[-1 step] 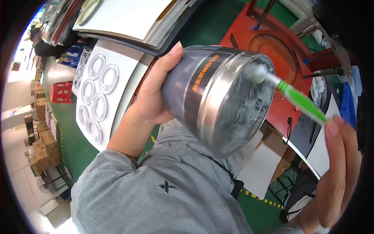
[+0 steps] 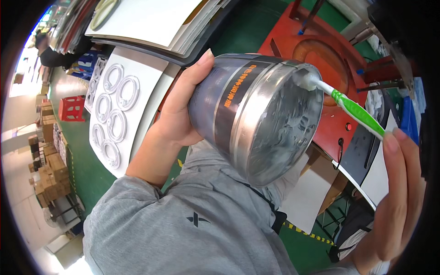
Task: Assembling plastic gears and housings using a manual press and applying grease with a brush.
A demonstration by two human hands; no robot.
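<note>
Grey paste coated can (image 2: 256, 119) rim; nothing shifted since last look. Left hand (image 2: 181, 114) wrapped can at 9 o'clock; right hand (image 2: 398, 197) pinched toothbrush (image 2: 353, 110), bristles at 1 o'clock.

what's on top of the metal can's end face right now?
On the metal can, held by the left hand, grey-white paste is smeared across the end face. The green-and-white brush, in the right hand, presses its head at the rim. The can's inside is hidden.
</note>
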